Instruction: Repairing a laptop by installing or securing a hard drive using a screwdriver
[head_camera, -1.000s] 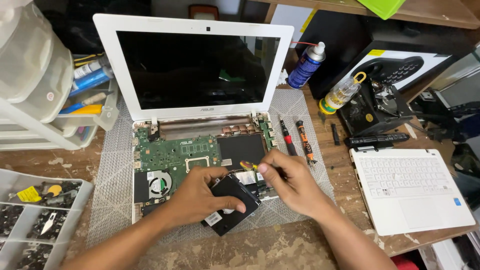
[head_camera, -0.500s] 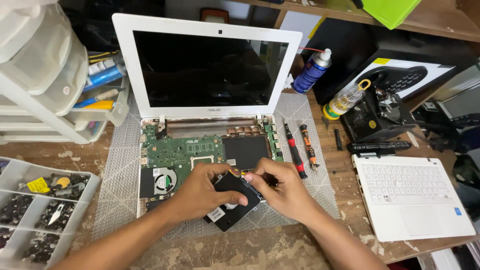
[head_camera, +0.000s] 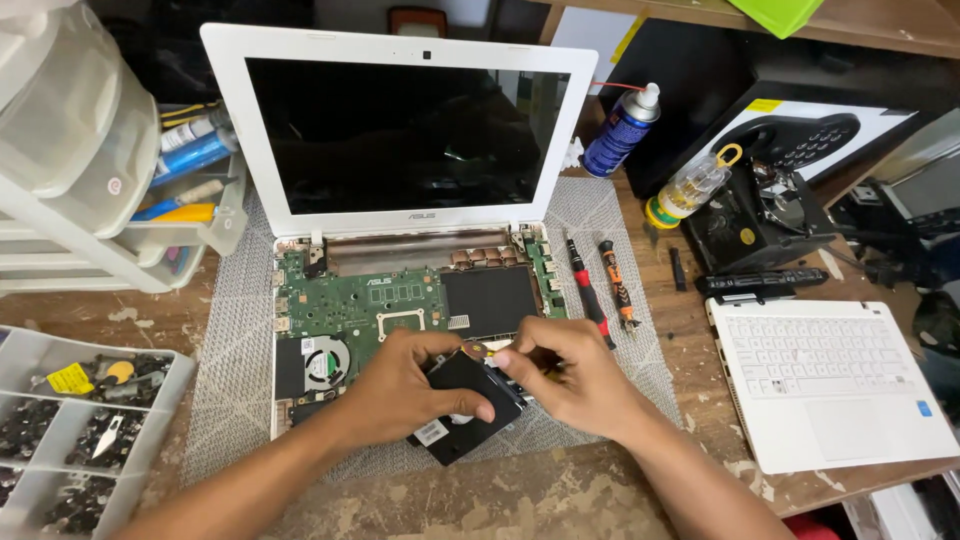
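A white laptop (head_camera: 400, 130) stands open with its keyboard cover off, showing a green circuit board (head_camera: 350, 300) and a fan (head_camera: 320, 362). My left hand (head_camera: 405, 385) lies over a black flat drive (head_camera: 462, 405) at the front of the open base and holds it. My right hand (head_camera: 570, 375) pinches a small yellow-handled tool (head_camera: 482, 350) at the drive's upper corner. Both hands touch the drive.
Two screwdrivers (head_camera: 600, 290) lie right of the laptop on a grey mesh mat (head_camera: 235, 330). A white keyboard cover (head_camera: 830, 385) lies at right. A blue spray can (head_camera: 620, 130), small bottle (head_camera: 690, 185), compartment tray of screws (head_camera: 70, 430) and plastic drawers (head_camera: 70, 170) surround it.
The view has shifted slightly. My right hand has brought the small tool in closer to the drive's upper corner. My left hand stays on the drive.
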